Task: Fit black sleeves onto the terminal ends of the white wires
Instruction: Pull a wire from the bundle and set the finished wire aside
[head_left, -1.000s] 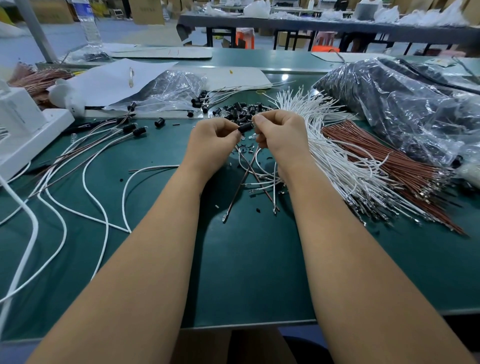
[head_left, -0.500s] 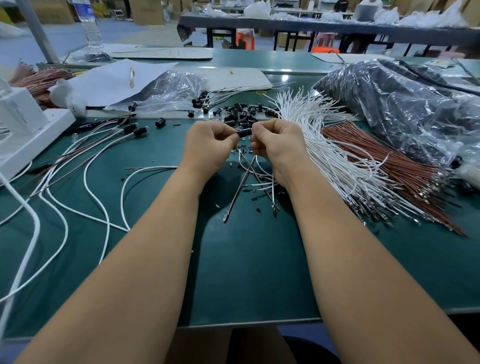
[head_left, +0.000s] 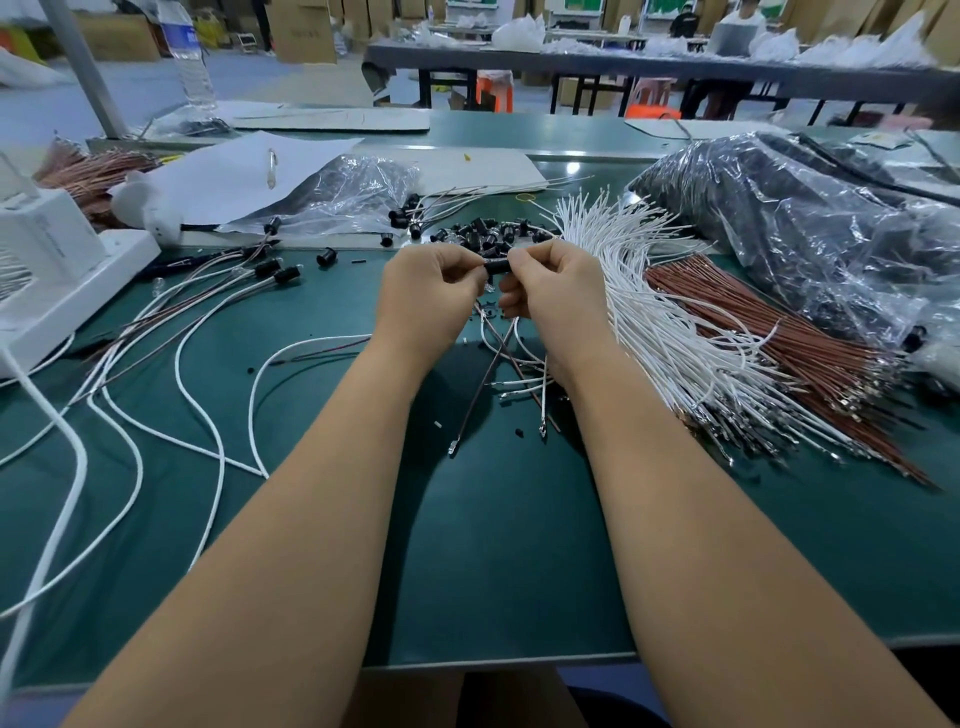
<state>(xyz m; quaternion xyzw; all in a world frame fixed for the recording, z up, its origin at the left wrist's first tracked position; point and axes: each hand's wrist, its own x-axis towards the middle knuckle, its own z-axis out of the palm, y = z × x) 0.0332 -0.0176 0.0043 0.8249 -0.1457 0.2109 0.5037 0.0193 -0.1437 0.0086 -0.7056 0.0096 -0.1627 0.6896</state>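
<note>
A small black sleeve (head_left: 496, 267) sits between my two hands above the green table (head_left: 493, 545). My left hand (head_left: 426, 293) pinches its left end with curled fingers. My right hand (head_left: 553, 283) pinches its right end, and white and brown wires (head_left: 498, 358) hang down from under that hand to the table. A pile of loose black sleeves (head_left: 485, 234) lies just behind my hands. A large bundle of white wires (head_left: 670, 322) with metal terminals fans out to the right.
Brown wires (head_left: 779, 322) lie right of the white bundle, beside bulky plastic bags (head_left: 810, 228). Finished wires with black sleeves (head_left: 218, 291) trail on the left near a white machine (head_left: 47, 270). Paper and a clear bag (head_left: 332, 197) lie at the back.
Both hands dropped slightly nearer to me and stayed together on the black sleeve. The hanging wires shifted a little with them.
</note>
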